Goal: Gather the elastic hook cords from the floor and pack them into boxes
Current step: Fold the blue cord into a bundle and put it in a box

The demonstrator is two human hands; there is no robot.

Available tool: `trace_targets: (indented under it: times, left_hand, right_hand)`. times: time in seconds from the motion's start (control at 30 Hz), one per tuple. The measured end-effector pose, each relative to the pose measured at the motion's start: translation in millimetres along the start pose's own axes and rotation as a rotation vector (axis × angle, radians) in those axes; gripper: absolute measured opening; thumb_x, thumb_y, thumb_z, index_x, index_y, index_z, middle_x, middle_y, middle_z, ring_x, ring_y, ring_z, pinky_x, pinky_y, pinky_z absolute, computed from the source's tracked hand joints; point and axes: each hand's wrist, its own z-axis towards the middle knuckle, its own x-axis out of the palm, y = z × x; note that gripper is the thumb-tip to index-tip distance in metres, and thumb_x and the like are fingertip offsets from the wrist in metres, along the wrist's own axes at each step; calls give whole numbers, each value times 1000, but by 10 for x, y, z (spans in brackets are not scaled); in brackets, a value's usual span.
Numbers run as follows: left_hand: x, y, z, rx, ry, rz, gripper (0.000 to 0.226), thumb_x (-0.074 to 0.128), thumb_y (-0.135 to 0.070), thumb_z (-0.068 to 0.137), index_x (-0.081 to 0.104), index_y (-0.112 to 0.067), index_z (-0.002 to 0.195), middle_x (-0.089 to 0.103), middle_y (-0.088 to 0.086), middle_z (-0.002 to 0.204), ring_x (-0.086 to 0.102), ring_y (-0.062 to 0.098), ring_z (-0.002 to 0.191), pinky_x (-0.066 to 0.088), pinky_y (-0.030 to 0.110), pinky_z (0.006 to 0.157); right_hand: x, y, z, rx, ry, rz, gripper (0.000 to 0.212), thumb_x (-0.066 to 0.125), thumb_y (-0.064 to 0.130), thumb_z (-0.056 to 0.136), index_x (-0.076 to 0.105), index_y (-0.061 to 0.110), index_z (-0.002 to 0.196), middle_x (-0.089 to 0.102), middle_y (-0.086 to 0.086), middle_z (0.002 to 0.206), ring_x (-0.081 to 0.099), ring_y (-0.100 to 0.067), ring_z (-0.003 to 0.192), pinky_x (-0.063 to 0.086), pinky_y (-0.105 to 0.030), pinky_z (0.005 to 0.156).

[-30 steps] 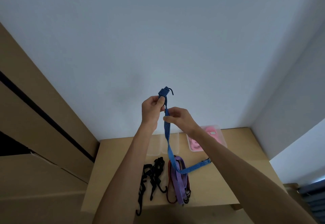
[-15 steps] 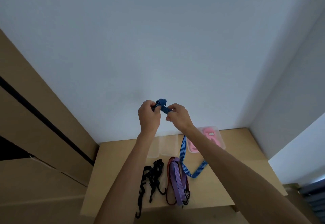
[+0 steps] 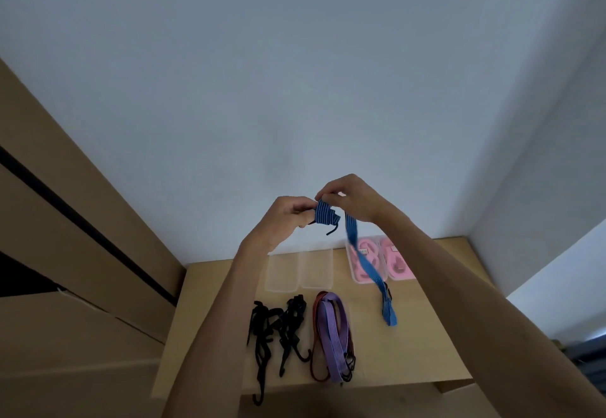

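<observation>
Blue cord [image 3: 328,216]: flat elastic webbing, prob. light and floppy, no stiffness of its own, so I judge it'll spring loose from a coil unless pinched w/ steady pressure. Stretchy, so pulling on the tail would lengthen it rather than tighten the wrap. Hooks at the ends are the only hard parts and likely to snag on other cords. Best hold, as I read it: on the wound bundle itself, thumb across the turns, w/ the other hand feeding the free length in close to the bundle. Grip now: left hand [image 3: 288,217] has fingers curled round the small wound bundle, held up in front of the wall, well above the table [image 3: 426,335]. Right hand [image 3: 347,198] pinches the strap just beside the bundle, fingertips pressed together on it. Free tail hangs down and right, its end just over the table near the pink boxes [image 3: 382,263]; can't tell if it touches. Look: blue w/ fine dark lengthwise stripes, a dark hook poking out under the bundle, another dark fitting near the low end. On the table: two clear boxes [image 3: 300,271], black cords [image 3: 278,322] in a tangle, purple cord [image 3: 334,332] lying over a red one. I judge coiling is partway, w/ most of the tail not yet wound.
</observation>
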Motion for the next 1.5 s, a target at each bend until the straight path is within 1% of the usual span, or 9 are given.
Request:
trace_targets:
  times: [0.13,0.37,0.6,0.67,0.8,0.97,1.1,1.27,1.5]
  left_hand:
    - [2,-95,38,25,-24,-344,19,55,-3,99,73,-9,103,68,-2,83,58,11,77,49,23,70]
    - [149,-90,168,-52,-302,-582,13,58,-6,99,69,0,96,64,2,75,53,12,64,51,30,74]
    - [221,-94,314,-31,-677,-181,7,69,-13,86,72,-11,80,72,1,70,64,11,60,54,25,62]
    - [192,-71,322,-10,-682,-115,5,70,-16,85,72,-16,82,73,-4,72,66,8,61,54,20,61]
    - [175,58,314,-68,-719,-87,4,68,-14,87,72,-16,85,73,-1,77,68,15,70,56,26,67]
    - [239,202,281,-95,-850,96,3,65,-8,90,64,-10,92,65,-7,79,60,9,69,49,19,62]
    - [273,298,241,-33,-763,397,5,61,2,90,64,-2,92,65,8,88,59,21,75,46,26,65]
    - [142,243,282,-1,-527,521,15,58,5,84,69,-4,90,67,6,84,54,19,71,39,23,63]
    - [-141,-24,240,56,-107,127,15,63,-1,90,74,-11,92,71,6,83,60,11,73,46,20,67]
  right_hand:
    - [56,5,-53,63,19,465,16,51,4,98,67,5,99,69,-1,80,62,-13,78,47,-28,81]
    - [211,88,15,109,-150,349,33,42,14,103,66,-3,87,66,-2,66,62,-17,64,52,-37,71]
    - [497,86,-23,179,-160,351,24,65,23,88,59,16,110,52,0,69,49,-13,63,47,-32,64]
    - [496,57,-19,179,-204,278,7,62,17,91,60,11,93,50,-2,68,49,-17,64,48,-36,64]
    - [424,1,26,241,-273,198,26,57,13,91,56,1,68,43,1,56,32,-12,50,27,-26,51]
    - [433,89,41,383,-158,438,25,46,4,90,70,3,97,74,-6,69,59,-12,54,47,-22,59]
    - [448,162,68,409,-61,292,31,63,14,86,59,14,117,67,-8,79,57,-16,59,49,-24,54]
    - [341,217,153,64,-107,-307,28,59,-4,79,75,9,99,69,-8,95,61,-23,84,53,-34,72]
    - [58,121,208,-51,-206,-59,16,62,5,92,78,7,93,71,-6,92,64,-16,88,50,-29,80]
